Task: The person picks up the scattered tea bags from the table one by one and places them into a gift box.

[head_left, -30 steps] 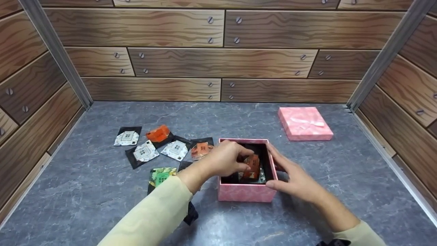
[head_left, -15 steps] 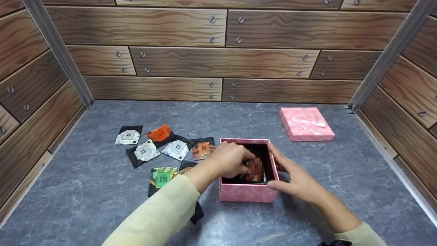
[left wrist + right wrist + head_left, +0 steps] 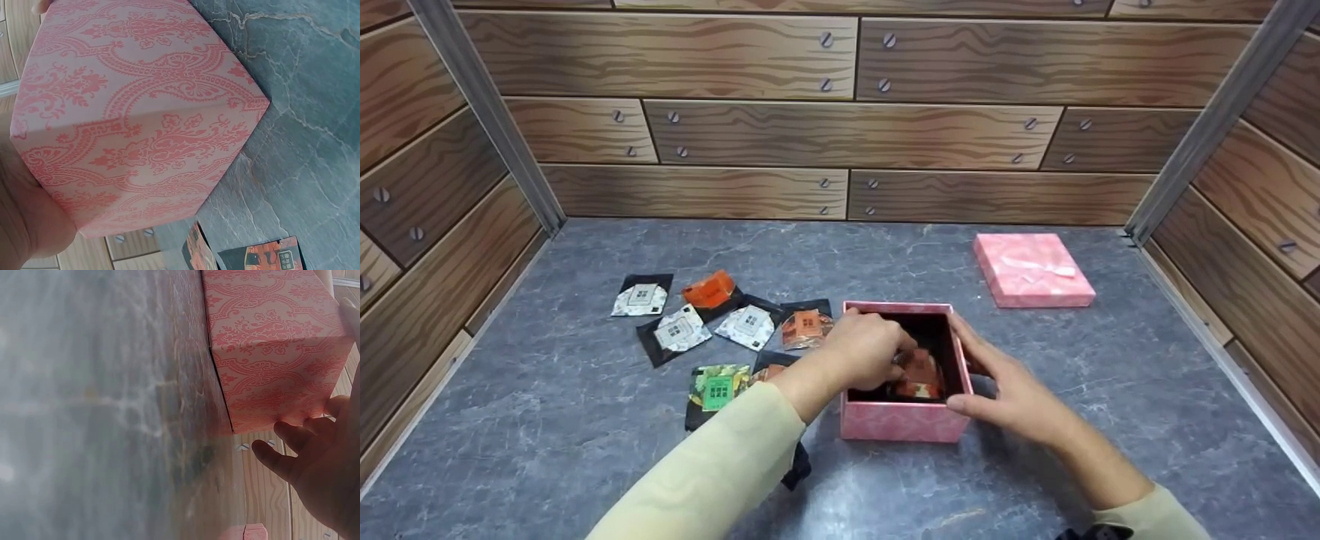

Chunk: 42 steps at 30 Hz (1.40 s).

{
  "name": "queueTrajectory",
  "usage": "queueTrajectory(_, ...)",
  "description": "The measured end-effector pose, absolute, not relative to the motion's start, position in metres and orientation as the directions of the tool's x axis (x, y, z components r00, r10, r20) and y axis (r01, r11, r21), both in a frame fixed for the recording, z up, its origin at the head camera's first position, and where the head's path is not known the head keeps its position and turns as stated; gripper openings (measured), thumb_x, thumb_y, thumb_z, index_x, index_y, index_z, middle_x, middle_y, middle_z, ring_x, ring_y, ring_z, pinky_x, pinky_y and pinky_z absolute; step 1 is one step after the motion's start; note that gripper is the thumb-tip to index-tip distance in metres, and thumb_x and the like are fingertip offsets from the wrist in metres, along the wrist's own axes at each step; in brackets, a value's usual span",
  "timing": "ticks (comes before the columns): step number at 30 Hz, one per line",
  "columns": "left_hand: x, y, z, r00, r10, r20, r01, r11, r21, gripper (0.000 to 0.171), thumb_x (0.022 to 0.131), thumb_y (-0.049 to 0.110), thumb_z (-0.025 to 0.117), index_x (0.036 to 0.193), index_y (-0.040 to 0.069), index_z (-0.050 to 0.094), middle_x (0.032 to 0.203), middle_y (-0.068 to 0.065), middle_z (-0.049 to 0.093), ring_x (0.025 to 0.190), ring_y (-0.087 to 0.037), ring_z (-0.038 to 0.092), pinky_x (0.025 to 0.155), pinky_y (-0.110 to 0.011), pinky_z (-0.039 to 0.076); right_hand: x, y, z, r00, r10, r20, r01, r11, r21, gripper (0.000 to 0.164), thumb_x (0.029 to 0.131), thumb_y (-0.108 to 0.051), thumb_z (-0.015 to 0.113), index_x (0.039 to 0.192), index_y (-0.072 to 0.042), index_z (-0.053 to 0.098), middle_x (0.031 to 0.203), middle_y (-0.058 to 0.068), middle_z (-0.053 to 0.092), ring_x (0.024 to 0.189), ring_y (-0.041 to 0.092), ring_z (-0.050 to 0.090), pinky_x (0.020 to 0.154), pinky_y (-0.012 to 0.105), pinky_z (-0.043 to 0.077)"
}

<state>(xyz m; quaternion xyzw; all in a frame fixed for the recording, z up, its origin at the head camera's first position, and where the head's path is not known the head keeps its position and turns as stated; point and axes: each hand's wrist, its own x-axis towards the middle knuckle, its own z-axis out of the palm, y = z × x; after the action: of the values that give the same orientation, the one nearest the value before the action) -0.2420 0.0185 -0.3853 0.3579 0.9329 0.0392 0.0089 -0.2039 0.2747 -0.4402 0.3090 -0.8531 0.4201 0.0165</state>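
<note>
A pink patterned box [image 3: 904, 422] stands uncovered on the grey marbled surface. My left hand [image 3: 866, 352] reaches in over its left rim and pinches a small orange-and-black sachet [image 3: 922, 384] inside. The fingertips are partly hidden, and the dark interior hides most of what lies beneath. At the box's right side, my right hand [image 3: 1012, 394] rests with the thumb at the near corner and the fingers along the outer wall. In the right wrist view, the fingers [image 3: 275, 458] are spread, some touching the wall and some apart from it.
Left of the box lie several flat sachets, among them a green one [image 3: 718, 391], a white one [image 3: 641, 296] and an orange one [image 3: 710, 291]. A pink lid with a bow [image 3: 1033, 270] lies at the back right. Wood-patterned walls [image 3: 750, 135] enclose the surface.
My left hand has moved slightly right and deeper into the box, lowering and tilting the orange sachet. The right hand has stayed against the box.
</note>
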Motion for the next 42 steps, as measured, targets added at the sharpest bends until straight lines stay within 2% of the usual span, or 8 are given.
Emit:
queueTrajectory(5,-0.243,0.018,-0.387,-0.735,0.677,0.031,0.676,0.730,0.104,0.016,0.096,0.033,0.078,0.110,0.026,0.082,0.102,0.006,0.079,0.103,-0.021,0.073,0.092,-0.046,0.052,-0.203,0.274,-0.440,-0.810,-0.507,0.294,-0.542,0.459,-0.704,0.101,0.089,-0.016,0.083,0.171,-0.015,0.022,0.174,0.008,0.026,0.138,0.033,0.056,0.114,0.027,0.038)
queueTrajectory(11,-0.244,0.014,-0.383,-0.717,0.689,0.101,0.694,0.694,0.194,0.022,0.099,0.026,0.076,0.120,0.023,0.081,0.109,0.004,0.080,0.101,-0.019,0.074,0.092,-0.042,0.057,-0.202,0.274,-0.440,-0.813,-0.504,0.290,-0.537,0.458,-0.708,0.101,0.090,-0.015,0.082,0.171,-0.017,0.022,0.173,0.008,0.027,0.138,0.033,0.056,0.113,0.025,0.038)
queueTrajectory(18,-0.242,-0.008,-0.359,-0.736,0.633,0.240,0.670,0.628,0.397,0.035,0.101,0.023,0.075,0.135,0.017,0.075,0.116,-0.004,0.079,0.104,-0.021,0.073,0.098,-0.039,0.056,-0.202,0.273,-0.439,-0.816,-0.503,0.284,-0.531,0.458,-0.713,0.101,0.091,-0.017,0.082,0.171,-0.019,0.022,0.172,0.009,0.029,0.136,0.031,0.057,0.113,0.029,0.041)
queueTrajectory(23,-0.243,-0.041,-0.340,-0.769,0.555,0.318,0.627,0.556,0.546,0.036,0.101,0.017,0.074,0.136,0.009,0.072,0.117,-0.008,0.077,0.101,-0.020,0.072,0.092,-0.035,0.058,-0.203,0.274,-0.438,-0.817,-0.499,0.289,-0.535,0.472,-0.700,0.102,0.089,-0.019,0.083,0.171,-0.018,0.023,0.173,0.008,0.028,0.138,0.030,0.055,0.113,0.027,0.039)
queueTrajectory(27,-0.243,-0.076,-0.330,-0.826,0.462,0.323,0.550,0.536,0.640,0.038,0.101,0.017,0.075,0.138,0.010,0.071,0.108,-0.004,0.076,0.092,-0.017,0.069,0.079,-0.032,0.059,-0.203,0.274,-0.439,-0.823,-0.489,0.288,-0.535,0.500,-0.681,0.103,0.088,-0.022,0.085,0.171,-0.018,0.023,0.173,0.008,0.026,0.143,0.030,0.049,0.114,0.025,0.035)
queueTrajectory(30,-0.244,-0.105,-0.326,-0.873,0.383,0.301,0.476,0.545,0.690,0.040,0.100,0.022,0.076,0.139,0.013,0.070,0.109,-0.001,0.075,0.093,-0.017,0.068,0.078,-0.032,0.060,-0.203,0.274,-0.439,-0.821,-0.493,0.287,-0.537,0.498,-0.681,0.103,0.088,-0.021,0.084,0.171,-0.016,0.023,0.174,0.009,0.025,0.143,0.031,0.048,0.113,0.027,0.037)
queueTrajectory(37,-0.246,-0.171,-0.327,-0.920,0.221,0.325,0.392,0.577,0.717,0.040,0.099,0.020,0.077,0.139,0.013,0.071,0.114,-0.006,0.075,0.097,-0.021,0.068,0.083,-0.035,0.059,-0.203,0.274,-0.438,-0.823,-0.492,0.283,-0.531,0.492,-0.689,0.103,0.089,-0.019,0.084,0.171,-0.017,0.021,0.174,0.011,0.025,0.141,0.030,0.050,0.111,0.029,0.040)
queueTrajectory(42,-0.245,-0.211,-0.338,-0.926,0.147,0.348,0.363,0.603,0.710,0.039,0.099,0.016,0.077,0.138,0.008,0.071,0.114,-0.012,0.076,0.096,-0.025,0.069,0.080,-0.024,0.056,-0.203,0.274,-0.439,-0.811,-0.508,0.290,-0.541,0.463,-0.702,0.102,0.089,-0.016,0.083,0.171,-0.015,0.021,0.173,0.013,0.027,0.137,0.034,0.055,0.109,0.030,0.045)
